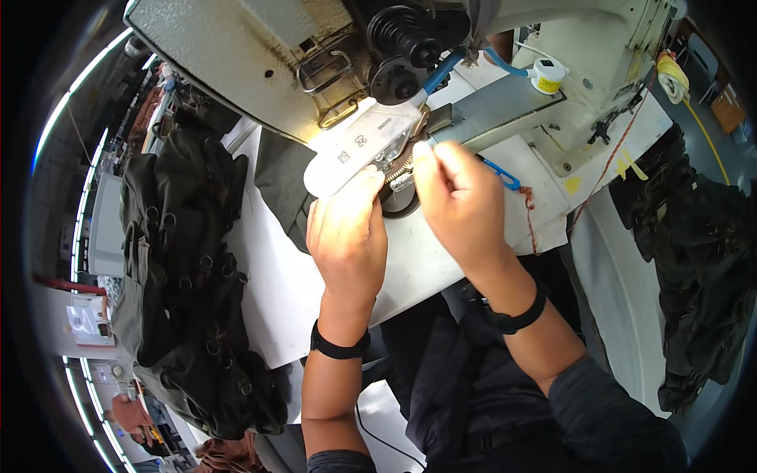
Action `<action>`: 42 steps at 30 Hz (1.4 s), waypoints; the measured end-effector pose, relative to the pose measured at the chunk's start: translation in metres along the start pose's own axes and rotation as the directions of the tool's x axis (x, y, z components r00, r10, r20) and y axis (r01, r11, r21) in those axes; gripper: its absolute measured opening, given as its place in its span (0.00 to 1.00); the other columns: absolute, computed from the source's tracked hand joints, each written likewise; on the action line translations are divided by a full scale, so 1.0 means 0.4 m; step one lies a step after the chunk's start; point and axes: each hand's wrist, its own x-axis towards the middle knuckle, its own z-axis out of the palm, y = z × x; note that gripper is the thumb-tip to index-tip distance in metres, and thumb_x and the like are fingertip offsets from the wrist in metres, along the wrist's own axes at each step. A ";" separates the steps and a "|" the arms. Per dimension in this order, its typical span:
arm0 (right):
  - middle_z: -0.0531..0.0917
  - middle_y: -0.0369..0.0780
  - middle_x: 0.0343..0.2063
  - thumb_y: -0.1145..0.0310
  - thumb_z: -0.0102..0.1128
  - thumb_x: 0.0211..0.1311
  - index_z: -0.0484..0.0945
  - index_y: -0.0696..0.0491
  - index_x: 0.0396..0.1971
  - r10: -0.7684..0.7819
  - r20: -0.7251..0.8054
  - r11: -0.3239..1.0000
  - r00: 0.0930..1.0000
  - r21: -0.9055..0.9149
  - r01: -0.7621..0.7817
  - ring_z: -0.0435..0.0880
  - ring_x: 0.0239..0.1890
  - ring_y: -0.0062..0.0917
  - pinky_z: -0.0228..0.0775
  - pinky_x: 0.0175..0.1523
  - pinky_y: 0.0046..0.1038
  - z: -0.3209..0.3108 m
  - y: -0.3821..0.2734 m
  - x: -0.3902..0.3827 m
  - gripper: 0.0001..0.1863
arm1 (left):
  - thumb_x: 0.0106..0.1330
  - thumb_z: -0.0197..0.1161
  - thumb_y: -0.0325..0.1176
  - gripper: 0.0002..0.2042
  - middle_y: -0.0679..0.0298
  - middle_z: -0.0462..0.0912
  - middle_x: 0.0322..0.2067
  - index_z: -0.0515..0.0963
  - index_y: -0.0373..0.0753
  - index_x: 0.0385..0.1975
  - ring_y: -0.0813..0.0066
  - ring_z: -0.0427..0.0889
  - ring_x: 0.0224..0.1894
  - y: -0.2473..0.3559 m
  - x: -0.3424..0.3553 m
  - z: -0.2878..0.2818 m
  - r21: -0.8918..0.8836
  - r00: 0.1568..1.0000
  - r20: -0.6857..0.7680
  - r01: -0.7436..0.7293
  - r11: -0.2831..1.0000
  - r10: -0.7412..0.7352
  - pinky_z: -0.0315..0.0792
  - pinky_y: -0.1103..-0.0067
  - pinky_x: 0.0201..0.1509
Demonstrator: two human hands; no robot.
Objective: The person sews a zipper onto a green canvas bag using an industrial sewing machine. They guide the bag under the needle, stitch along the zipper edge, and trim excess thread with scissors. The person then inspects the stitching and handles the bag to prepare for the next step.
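Note:
The head of an industrial sewing machine (229, 55) hangs over the white table, its lamp lighting the needle area. My left hand (347, 236) is closed just below the white oval cover (363, 150), fingertips at the small metal parts around the presser foot. What it pinches is hidden. My right hand (465, 197) is curled closed, thumb and forefinger pressed together on the other side of those parts; anything in it is too small to make out. Between the hands shows a small coil spring (400, 167). Dark olive fabric (285, 193) lies to the left of my left hand.
A heap of dark garments with metal rings (189, 276) lies along the left side. More dark garments (698, 268) hang at the right. A blue-handled tool (502, 173) rests on the white tabletop (422, 268) beside a red cord (530, 213). A white-and-yellow spool-shaped piece (547, 76) sits behind.

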 end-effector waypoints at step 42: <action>0.72 0.42 0.12 0.69 0.61 0.72 0.70 0.60 0.21 0.125 0.431 0.977 0.894 0.101 -0.185 0.63 0.15 0.22 0.58 0.23 0.33 -0.033 0.001 0.094 0.19 | 0.60 0.72 0.19 0.08 0.63 0.90 0.38 0.86 0.37 0.37 0.65 0.86 0.39 -0.014 0.028 -0.032 0.032 0.993 0.110 -0.050 0.998 0.046 0.75 0.73 0.49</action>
